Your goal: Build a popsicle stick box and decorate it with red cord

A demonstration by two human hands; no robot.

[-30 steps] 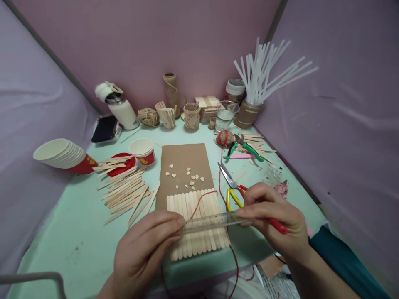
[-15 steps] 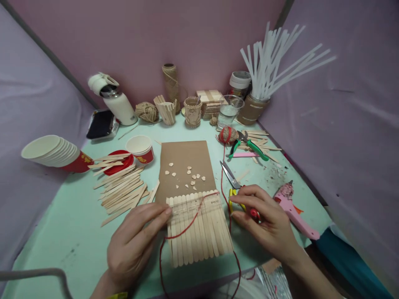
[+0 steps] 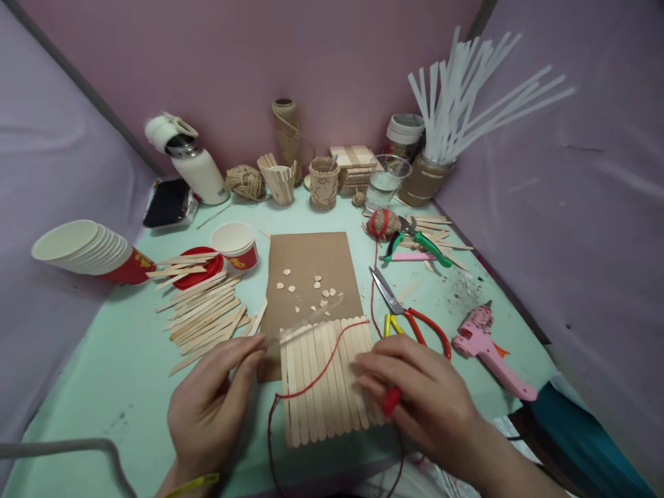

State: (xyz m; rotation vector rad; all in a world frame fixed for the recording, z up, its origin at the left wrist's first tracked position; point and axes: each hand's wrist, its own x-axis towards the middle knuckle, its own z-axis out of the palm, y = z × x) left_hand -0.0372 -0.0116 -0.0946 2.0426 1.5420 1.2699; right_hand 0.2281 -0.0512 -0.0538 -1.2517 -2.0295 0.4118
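My left hand (image 3: pixel 218 394) pinches one end of a clear plastic ruler (image 3: pixel 311 320), tilted over the top edge of a panel of craft sticks (image 3: pixel 316 387) laid side by side. My right hand (image 3: pixel 420 401) is over the panel's right side, fingers curled. A red piece (image 3: pixel 392 400) shows between its fingers; the rest is hidden, so I cannot tell its kind. Red yarn (image 3: pixel 332 353) runs in a curve across the sticks and hangs below the near edge. Under the panel's top lies a brown cardboard sheet (image 3: pixel 311 252) with several small wooden chips (image 3: pixel 317 279).
Right of the panel lie red-handled scissors (image 3: pixel 386 290), yellow handles (image 3: pixel 393 325), green-handled cutters (image 3: pixel 422 245) and a pink glue gun (image 3: pixel 490 356). Loose craft sticks (image 3: pixel 207 315), stacked paper cups (image 3: pixel 88 252) and a white cup (image 3: pixel 234 245) stand left. Water cup (image 3: pixel 384 190) at back.
The ruler has lifted off the sticks and tilted, with my left hand gripping its end. My right hand has moved left from beside the scissors onto the panel, uncovering the red scissor handles.
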